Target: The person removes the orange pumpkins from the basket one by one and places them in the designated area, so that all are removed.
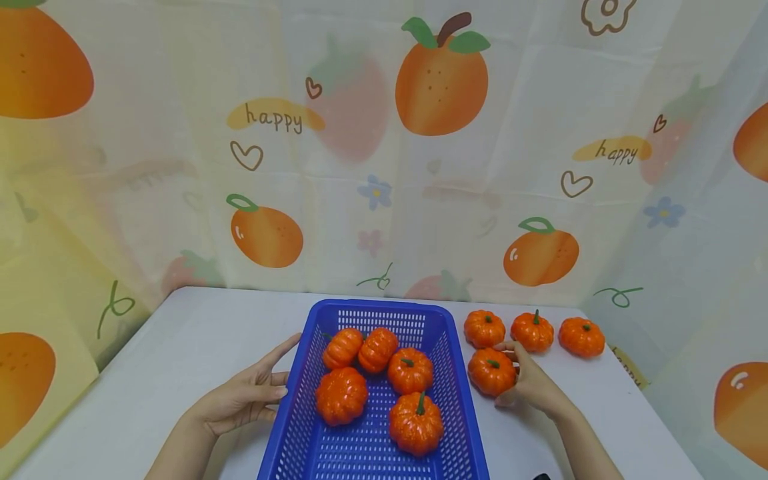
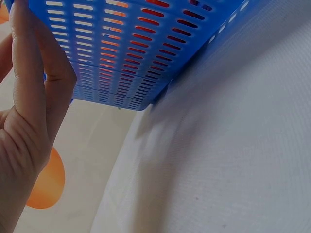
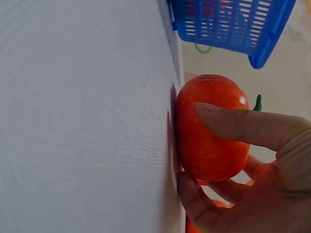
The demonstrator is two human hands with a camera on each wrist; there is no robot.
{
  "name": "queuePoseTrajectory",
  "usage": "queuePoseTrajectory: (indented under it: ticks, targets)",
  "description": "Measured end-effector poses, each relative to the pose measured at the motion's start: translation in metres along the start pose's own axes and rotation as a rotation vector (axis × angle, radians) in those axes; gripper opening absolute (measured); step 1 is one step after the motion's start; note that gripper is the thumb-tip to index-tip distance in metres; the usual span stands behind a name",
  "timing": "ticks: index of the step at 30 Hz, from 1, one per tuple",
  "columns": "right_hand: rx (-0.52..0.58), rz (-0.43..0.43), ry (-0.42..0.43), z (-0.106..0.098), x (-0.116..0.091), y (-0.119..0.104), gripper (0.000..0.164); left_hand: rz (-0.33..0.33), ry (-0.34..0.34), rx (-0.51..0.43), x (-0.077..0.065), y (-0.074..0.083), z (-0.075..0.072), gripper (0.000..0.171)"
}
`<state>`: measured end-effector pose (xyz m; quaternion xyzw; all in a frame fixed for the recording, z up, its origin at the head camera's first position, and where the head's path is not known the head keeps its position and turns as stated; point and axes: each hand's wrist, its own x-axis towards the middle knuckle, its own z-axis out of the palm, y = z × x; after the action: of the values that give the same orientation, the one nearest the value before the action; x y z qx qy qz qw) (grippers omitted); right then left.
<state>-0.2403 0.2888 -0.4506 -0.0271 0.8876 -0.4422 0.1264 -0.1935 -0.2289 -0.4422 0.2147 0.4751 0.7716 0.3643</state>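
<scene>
A blue plastic basket (image 1: 373, 460) with slotted walls holds several small orange pumpkins (image 1: 417, 424). My left hand (image 1: 243, 393) is at the basket's left side, its fingers extended and touching the wall near the rim. To the right of the basket, my right hand (image 1: 534, 381) grips a small orange pumpkin (image 1: 491, 373) with a green stem. In the right wrist view the thumb lies across that pumpkin (image 3: 209, 150), with fingers around its other side. It is at the white tabletop, upright, with its stem pointing away from the surface.
Behind the held pumpkin, three more pumpkins stand in a row: one near the basket (image 1: 483, 329), a middle one (image 1: 532, 332) and a right one (image 1: 581, 337). A fruit-printed curtain (image 1: 372, 220) hangs behind the white table (image 1: 198, 333). A small black object (image 1: 542, 477) shows at the bottom edge.
</scene>
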Motion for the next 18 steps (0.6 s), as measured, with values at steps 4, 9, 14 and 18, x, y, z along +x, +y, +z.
queuePoseTrajectory:
  ticks: [4,9,14,18]
  targets:
    - [0.001,0.015,-0.001,0.0003,-0.0004,-0.0006,0.098,0.003,-0.006,0.0,0.0,0.0,0.0,0.081]
    - [0.009,0.036,-0.016,0.0002,-0.0021,-0.0026,0.102,0.008,-0.02,-0.009,0.0,0.0001,0.0,0.08]
    - [0.019,0.028,-0.035,-0.0011,-0.0041,-0.0046,0.108,0.006,-0.017,-0.005,0.0,-0.0004,0.0001,0.08]
    - [0.012,0.004,-0.047,-0.0034,-0.006,-0.0059,0.109,0.013,-0.026,-0.014,-0.0002,-0.0009,-0.0008,0.08]
